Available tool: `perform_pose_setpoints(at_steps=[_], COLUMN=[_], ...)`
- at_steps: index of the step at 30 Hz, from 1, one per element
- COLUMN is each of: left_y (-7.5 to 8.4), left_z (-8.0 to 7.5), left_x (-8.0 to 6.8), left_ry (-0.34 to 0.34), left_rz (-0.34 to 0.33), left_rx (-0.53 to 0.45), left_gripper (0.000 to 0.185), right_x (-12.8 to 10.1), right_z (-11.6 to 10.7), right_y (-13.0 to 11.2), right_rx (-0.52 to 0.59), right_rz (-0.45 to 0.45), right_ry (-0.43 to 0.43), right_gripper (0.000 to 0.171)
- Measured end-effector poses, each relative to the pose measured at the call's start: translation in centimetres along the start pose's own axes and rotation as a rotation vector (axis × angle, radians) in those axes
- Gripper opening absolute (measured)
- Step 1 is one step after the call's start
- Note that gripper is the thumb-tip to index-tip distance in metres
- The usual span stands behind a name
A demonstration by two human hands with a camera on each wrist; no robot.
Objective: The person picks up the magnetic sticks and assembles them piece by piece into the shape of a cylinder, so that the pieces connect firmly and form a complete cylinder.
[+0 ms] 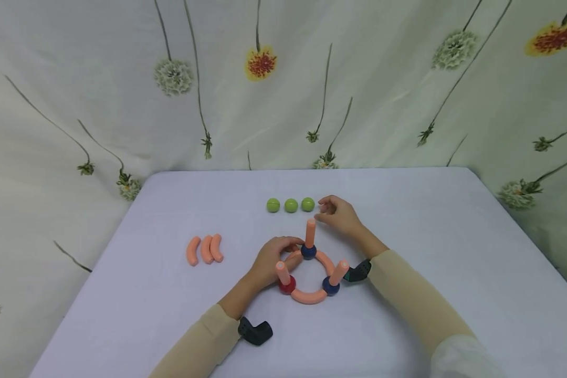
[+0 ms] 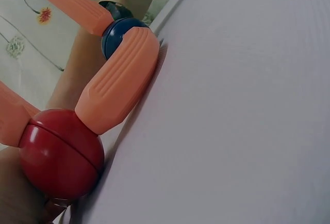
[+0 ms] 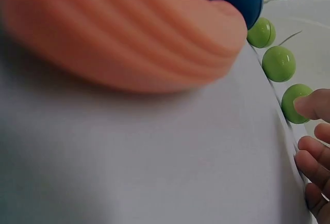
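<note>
A ring of curved orange pieces (image 1: 309,297) joined by one red ball (image 1: 286,284) and two dark blue balls (image 1: 331,285) lies on the table. From each ball a straight orange rod (image 1: 310,232) sticks up. My left hand (image 1: 273,261) grips the ring's left curved piece, thumb and fingers about it, between the red ball and the back blue ball. Beyond the ring, my right hand (image 1: 341,215) hovers with fingers loosely bent and nothing between them. It is just right of a row of green balls (image 1: 307,204); in the right wrist view the thumb overlaps the nearest green ball (image 3: 294,102).
Several loose curved orange pieces (image 1: 207,249) lie on the left of the white table (image 1: 406,210). A flowered cloth (image 1: 283,105) hangs behind the table's back edge. Each wrist carries a black camera mount (image 1: 255,332).
</note>
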State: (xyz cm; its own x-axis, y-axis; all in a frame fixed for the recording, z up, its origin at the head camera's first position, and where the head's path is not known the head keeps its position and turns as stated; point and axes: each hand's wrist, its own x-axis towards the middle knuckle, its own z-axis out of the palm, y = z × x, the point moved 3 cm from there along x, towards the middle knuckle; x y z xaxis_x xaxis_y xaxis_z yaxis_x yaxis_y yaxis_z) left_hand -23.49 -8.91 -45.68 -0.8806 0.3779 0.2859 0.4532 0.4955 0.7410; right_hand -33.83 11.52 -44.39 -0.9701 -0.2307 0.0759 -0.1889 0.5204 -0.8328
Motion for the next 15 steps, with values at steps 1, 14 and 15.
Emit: perform_pose_setpoints(at_steps=[1, 14, 15], left_y=[0.1, -0.2, -0.2], left_z=[0.1, 0.2, 0.1], left_x=[0.0, 0.0, 0.0], left_ry=[-0.001, -0.002, -0.002], left_rz=[0.005, -0.002, -0.003], left_rx=[0.000, 0.038, 0.036], left_gripper=[0.033, 0.033, 0.033], right_x=[0.3, 2.4, 2.5], right_z=[0.1, 1.1, 1.2], right_y=[0.0, -0.8, -0.9], right_rx=[-0.007, -0.156, -0.170], right_rz=[0.005, 0.003, 0.002], right_ry=[-0.001, -0.054, -0.062], right_gripper=[0.043, 0.056, 0.056])
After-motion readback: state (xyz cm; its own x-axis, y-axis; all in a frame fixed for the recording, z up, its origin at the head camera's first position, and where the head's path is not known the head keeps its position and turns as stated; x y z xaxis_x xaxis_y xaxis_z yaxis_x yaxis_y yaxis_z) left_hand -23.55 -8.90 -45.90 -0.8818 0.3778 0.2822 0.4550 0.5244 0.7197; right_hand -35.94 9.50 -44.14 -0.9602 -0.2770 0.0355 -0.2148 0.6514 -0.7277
